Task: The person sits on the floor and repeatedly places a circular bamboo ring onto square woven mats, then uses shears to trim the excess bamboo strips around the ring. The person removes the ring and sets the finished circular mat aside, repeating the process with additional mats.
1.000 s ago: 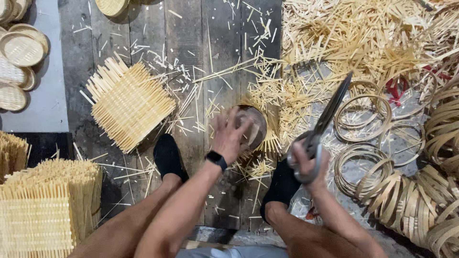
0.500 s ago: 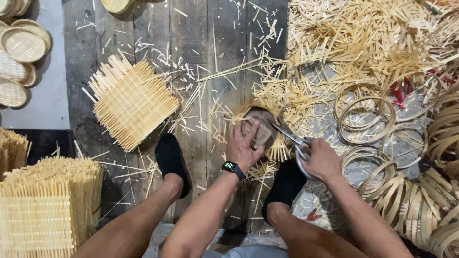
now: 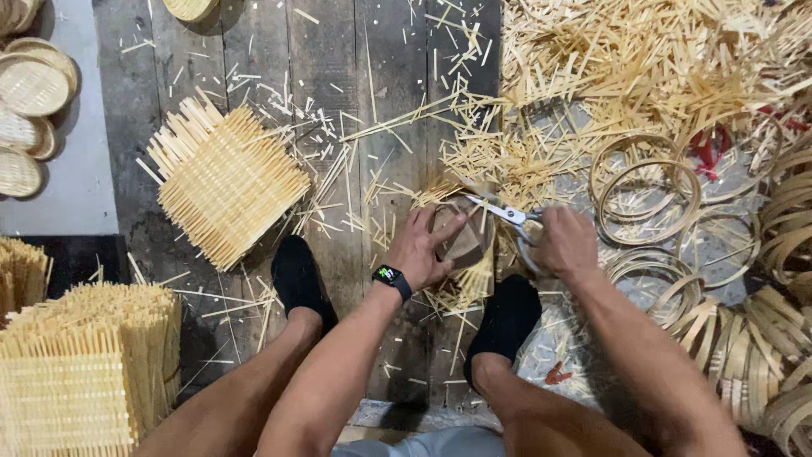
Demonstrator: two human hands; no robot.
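A: Position of the hands?

B: Left hand rests on a small round woven basket, fingers spread and curled over its top, pressing it against the wooden floor between the two black-socked feet. A black watch sits on that wrist.

A: Right hand?

B: Right hand is closed around the handles of a pair of scissors. The blades point left and meet the basket's upper rim, where loose strip ends stick out.

A: Surroundings?

B: A square woven mat lies on the floor to the left, well apart from the basket. Stacked mats stand at lower left, finished round trays at upper left. Cut bamboo strips are heaped at upper right; bamboo hoops lie just right of the scissors hand
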